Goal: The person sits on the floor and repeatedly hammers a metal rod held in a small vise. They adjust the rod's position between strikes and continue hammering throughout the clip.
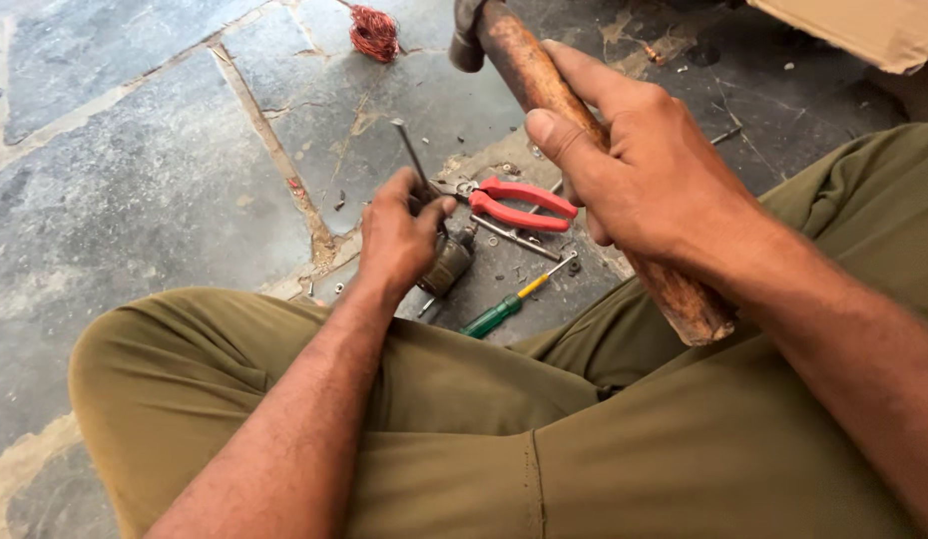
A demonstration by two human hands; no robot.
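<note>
Fingers of the right hand (644, 170) clamp the hammer (584, 150); left hand (399, 235) pinches a metal rod (412, 155).

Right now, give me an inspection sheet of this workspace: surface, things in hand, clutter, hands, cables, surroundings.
Surface: cracked grey stone floor, dusty, with pale seams.
Things in hand: wooden-handled hammer raised; thin metal rod held upright over a small dark metal part.
Clutter: red-handled pliers, green and yellow screwdriver, loose bits of metal scattered around them.
Hands: right hand wrapped round the hammer handle; left hand pinching the rod.
Cables: coil of copper wire lying apart.
Surroundings: cardboard at top right; olive trousers in the foreground.
</note>
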